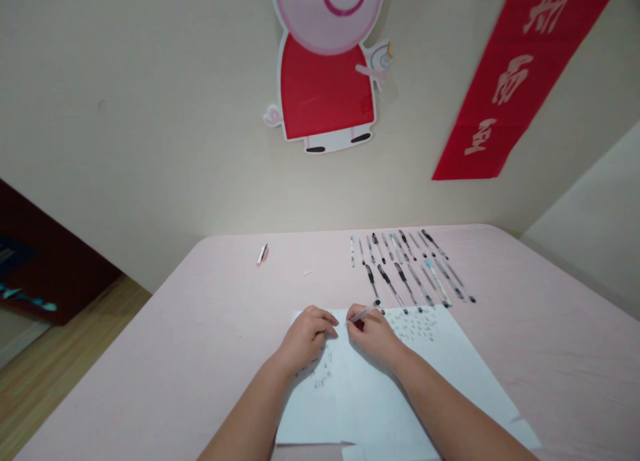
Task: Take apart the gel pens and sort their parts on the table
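Observation:
My right hand [371, 333] pinches a slim pen [364, 312] with a clear or pale barrel and a dark end. Its tip points down at the upper part of a large white sheet of paper [360, 401]. Small dark handwritten marks [415, 324] cover the sheet's top right, and more marks [324, 374] show beside my left hand. My left hand [310, 333] rests on the paper's upper left, fingers slightly bent and holding nothing. Just beyond the paper, several pens [403, 284] lie in two rows, some with black grips or caps.
A pink-covered table [215, 327] stands against the wall. At its back left lie a small white-and-dark pen-like item [262, 255] and a white scrap [307, 273]. Another sheet [385, 453] pokes out at the near edge. A cartoon pig cutout [327, 87] and red banner [505, 94] hang above.

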{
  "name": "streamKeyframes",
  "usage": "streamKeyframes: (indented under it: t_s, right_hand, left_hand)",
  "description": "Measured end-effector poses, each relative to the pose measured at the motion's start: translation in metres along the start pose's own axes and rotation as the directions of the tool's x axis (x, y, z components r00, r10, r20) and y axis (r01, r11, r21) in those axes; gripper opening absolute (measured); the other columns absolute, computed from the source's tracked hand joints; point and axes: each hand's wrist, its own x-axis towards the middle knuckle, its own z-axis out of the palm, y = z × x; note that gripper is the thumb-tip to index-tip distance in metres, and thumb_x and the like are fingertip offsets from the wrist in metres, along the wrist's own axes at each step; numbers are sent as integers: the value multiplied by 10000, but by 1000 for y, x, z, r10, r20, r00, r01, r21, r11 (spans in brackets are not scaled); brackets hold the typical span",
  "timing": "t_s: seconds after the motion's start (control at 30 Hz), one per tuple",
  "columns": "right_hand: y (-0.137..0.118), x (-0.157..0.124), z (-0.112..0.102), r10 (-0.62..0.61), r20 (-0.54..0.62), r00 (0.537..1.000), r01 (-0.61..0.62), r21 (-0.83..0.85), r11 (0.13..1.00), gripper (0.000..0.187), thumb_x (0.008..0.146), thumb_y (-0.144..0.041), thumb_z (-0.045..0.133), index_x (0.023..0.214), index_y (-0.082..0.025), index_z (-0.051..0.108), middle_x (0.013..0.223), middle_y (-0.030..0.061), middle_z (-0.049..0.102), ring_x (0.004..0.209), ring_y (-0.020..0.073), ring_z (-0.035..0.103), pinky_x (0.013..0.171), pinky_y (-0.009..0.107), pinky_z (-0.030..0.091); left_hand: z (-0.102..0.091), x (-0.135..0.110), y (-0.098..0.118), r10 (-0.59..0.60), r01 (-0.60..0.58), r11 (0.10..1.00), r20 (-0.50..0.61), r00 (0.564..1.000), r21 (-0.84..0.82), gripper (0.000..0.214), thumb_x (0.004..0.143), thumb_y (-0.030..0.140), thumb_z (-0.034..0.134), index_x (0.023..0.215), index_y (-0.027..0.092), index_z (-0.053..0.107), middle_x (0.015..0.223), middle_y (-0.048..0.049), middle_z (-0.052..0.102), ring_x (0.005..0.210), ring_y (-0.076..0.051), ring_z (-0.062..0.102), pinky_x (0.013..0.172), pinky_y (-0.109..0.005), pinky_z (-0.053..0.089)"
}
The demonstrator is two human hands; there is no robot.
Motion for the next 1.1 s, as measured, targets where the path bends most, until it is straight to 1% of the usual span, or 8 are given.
streamKeyframes:
  t_s: [0.2,0.43,0.6,1.1]
  right_hand:
    - [1,-1,-1,22,-45,999,-21,31,999,119,718,-161,474,653,-199,566,551,-30,514,526,130,480,520,230,340]
    - [-2,0,-2,3,-15,1000,-2,53,999,128,736,-171,471,679,-194,584,590,-19,551,559,136,516,556,236,374]
    - [-1,0,-2,25,-1,1000,-25,30,999,117,733,-173,481,672,-193,580,575,-20,540,549,136,507,544,234,362]
    - [0,0,-2,18,-23,1000,-17,18,1000,125,712,-170,476,643,-202,575,548,-25,540,530,133,504,539,236,367]
  left_hand:
    - [-1,1,0,-5,5,1000,5,1000,2,416,645,-38,430,749,226,733,966,-11,706,950,-171,564,897,-338,410]
    - [-2,-1,3,-11,11,1000,8,1000,0,400,654,-29,443,743,234,732,962,-9,706,947,-174,564,890,-337,414]
    - [-2,0,3,-8,8,1000,4,1000,3,396,656,-23,439,747,231,729,962,-10,708,945,-174,564,892,-338,413]
    - [0,-1,-1,-2,2,1000,4,1000,-1,404,652,-23,431,754,231,728,968,-11,703,955,-172,563,894,-337,418]
